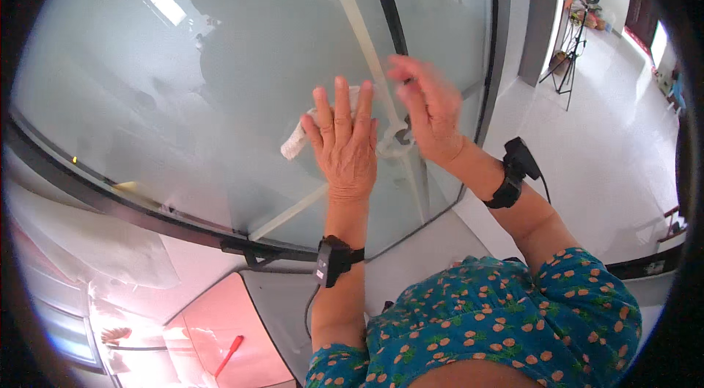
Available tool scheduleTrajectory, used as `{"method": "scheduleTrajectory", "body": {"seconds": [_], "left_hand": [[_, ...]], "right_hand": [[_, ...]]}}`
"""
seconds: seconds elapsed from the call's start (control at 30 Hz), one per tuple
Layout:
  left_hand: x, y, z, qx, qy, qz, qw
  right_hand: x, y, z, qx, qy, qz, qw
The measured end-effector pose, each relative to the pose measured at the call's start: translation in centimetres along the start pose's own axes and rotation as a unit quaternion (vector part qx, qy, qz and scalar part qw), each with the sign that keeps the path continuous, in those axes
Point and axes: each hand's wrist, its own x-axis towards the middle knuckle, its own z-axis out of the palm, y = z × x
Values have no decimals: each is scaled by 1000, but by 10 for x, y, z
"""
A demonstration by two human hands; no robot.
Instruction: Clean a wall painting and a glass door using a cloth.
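My left hand point(345, 140) lies with its fingers spread over a white cloth point(295, 145), pressing it to a large glass panel point(264, 58). Part of the cloth is hidden under the palm and fingers. To the right, my right hand point(434, 107) is raised with its fingers apart and slightly curled, blurred at the tips. No object shows in it; whether it touches the glass I cannot tell. Just left of its wrist is a dark round fitting point(403, 136) with whitish material around it. Pale strips point(352, 8) run across the glass towards that fitting.
A dark frame point(203, 234) edges the glass below. At lower left, a red-handled tool point(230, 354) rests on a pinkish surface point(220, 311). A ring light on a tripod point(575, 52) stands on the pale floor point(610, 129) beyond the grey door post point(532, 19).
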Motion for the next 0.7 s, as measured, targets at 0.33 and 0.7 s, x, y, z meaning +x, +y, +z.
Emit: {"method": "scheduleTrajectory", "body": {"seconds": [0.33,0.7], "left_hand": [[73,-18,-37,207,87,54,973],[88,-114,-125,274,296,-115,908]], "right_hand": [[25,63,0,-311,66,-221,922],[27,74,8,-316,108,-268,903]]}}
